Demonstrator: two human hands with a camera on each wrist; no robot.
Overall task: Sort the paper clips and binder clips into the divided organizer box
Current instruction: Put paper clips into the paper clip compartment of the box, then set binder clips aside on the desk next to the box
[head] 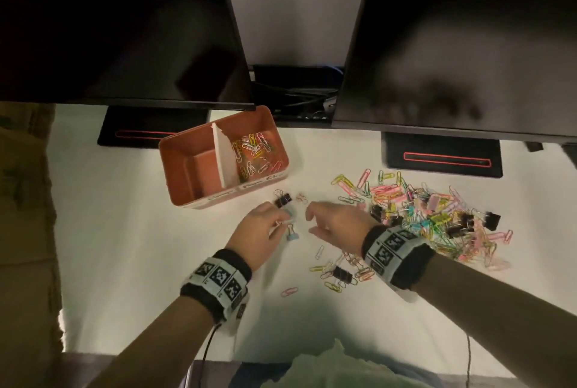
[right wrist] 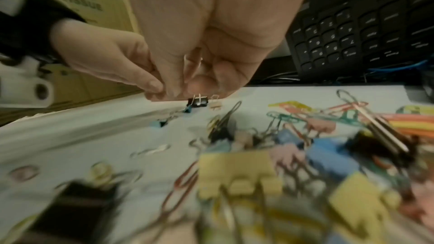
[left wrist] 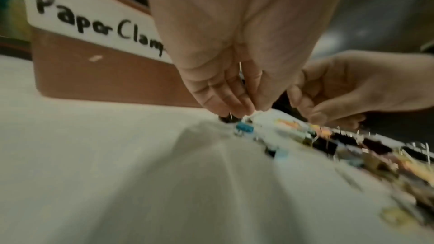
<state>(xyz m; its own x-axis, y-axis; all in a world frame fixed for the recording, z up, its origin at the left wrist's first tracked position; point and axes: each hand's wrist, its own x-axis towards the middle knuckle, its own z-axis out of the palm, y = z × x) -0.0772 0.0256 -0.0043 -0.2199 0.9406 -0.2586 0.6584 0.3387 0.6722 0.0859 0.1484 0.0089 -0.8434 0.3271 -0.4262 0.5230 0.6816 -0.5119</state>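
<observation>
White desk surface (head: 125,231) held the organizer box (head: 187,190) far left, its left compartment bare, paper clips (head: 254,150) in its right. Near it, the left hand (head: 265,228) pinched a small clip; the right hand (head: 337,222) hung loosely curled, gripping a wire clip only its wrist view showed. Most of the pile (head: 437,219) remained, right.

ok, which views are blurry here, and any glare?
Head view: mostly sharp, box and clip pile readable, monitors dark, no glare. Left wrist: label legible, table smeared. Right wrist: foreground clips heavily blurred, keyboard clearer.
</observation>
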